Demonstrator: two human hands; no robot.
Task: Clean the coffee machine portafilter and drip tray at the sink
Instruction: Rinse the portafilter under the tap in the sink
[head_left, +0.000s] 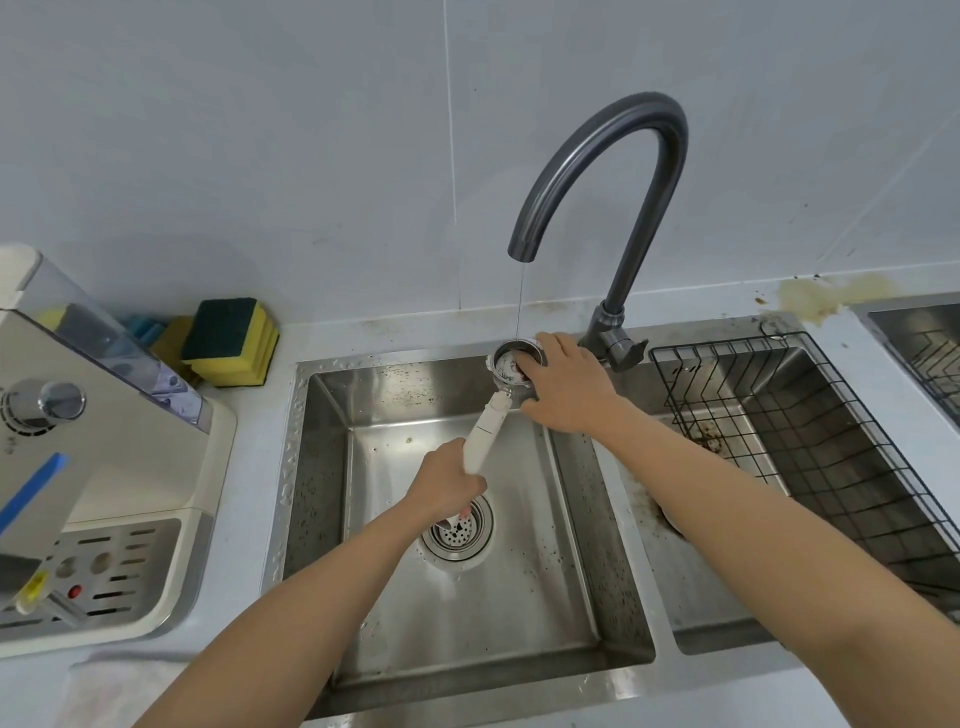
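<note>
we're seeing pale grey tiled wall (260, 130) running behind light counter (862, 364); brown stain (826, 296) spreading at counter's right rear edge

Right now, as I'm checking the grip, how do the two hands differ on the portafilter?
The left hand grips the white handle of the portafilter, fingers curled round it. The right hand holds the metal basket end, fingertips over its rim. The left hand sits lower, above the drain, while the right hand is up under the thin stream from the faucet. Both hold the same portafilter over the sink basin.
</note>
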